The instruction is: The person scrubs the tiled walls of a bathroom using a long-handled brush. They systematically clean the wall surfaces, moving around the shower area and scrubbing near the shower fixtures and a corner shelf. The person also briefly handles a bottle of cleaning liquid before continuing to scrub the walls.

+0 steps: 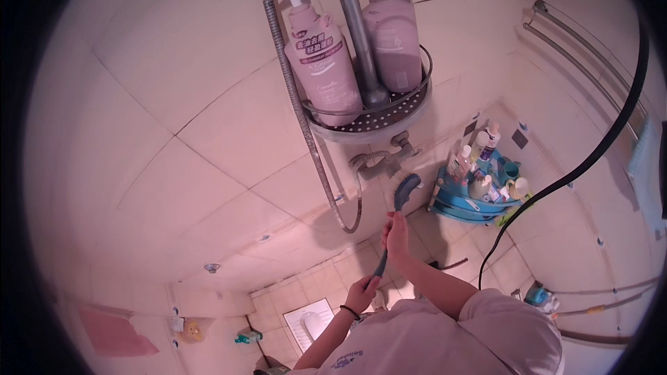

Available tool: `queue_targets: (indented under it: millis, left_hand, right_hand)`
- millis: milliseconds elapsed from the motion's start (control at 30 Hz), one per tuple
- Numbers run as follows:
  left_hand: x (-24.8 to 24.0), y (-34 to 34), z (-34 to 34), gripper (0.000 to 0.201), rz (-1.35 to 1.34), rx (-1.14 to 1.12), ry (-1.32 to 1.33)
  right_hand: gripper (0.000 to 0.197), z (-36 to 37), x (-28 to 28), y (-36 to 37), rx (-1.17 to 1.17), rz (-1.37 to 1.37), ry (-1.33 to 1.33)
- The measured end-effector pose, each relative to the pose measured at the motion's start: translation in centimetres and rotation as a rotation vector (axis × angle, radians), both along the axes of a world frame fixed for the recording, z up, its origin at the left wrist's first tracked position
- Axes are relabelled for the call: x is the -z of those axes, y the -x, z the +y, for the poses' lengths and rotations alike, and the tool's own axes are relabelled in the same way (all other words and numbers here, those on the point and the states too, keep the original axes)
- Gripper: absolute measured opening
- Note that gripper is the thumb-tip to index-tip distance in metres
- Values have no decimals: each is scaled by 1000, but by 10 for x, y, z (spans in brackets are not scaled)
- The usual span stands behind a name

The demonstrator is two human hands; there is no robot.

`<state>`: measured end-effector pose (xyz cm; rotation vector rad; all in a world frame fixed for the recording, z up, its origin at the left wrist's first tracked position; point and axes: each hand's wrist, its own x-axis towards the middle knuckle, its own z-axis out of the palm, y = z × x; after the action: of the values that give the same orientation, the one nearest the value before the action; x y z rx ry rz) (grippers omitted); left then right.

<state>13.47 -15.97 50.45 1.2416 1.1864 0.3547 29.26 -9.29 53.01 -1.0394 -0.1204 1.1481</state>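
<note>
A long-handled scrub brush (406, 192) with a blue-grey head and pale bristles is held in both hands. My right hand (396, 236) is closed round the handle just below the head. Lower on the same handle, near its end, my left hand (363, 292) is closed too, with a dark band on that wrist. The bristles face the tiled wall beside the shower valve (399, 160); whether they touch it I cannot tell. Above the brush, a round perforated shelf (375, 125) carries two pink pump bottles, a left one (323, 62) and a right one (394, 35).
A ribbed shower hose (310, 146) loops down left of the brush. To the right stands a blue corner rack (462, 207) crowded with bottles. A black cable (590, 167) curves down the right side. Towel bars (583, 42) are on the right wall; a squat toilet (309, 323) lies below.
</note>
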Motion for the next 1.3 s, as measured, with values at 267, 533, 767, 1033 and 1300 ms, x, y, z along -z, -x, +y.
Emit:
queue_targets:
  millis: [267,533,767,1033,1300]
  left_hand:
    - [-29,-23,93,38,138,212,-369]
    - [-76,89,140,35,-8,237,277]
    - [-68,81,139,41,-88,253,422]
    - [-67,87,147,44,-345,175,663]
    - [-74,88,109,41,-435,185,792]
  right_hand:
    - [24,78,15,-43,66,174,-192]
    - [27,104,-22,77,302,139,58]
    - [22,116,-4,75,293,-6,125]
    - [21,132,-22,69,154,-84,224]
    - [21,98,-36,75,69,-32,261]
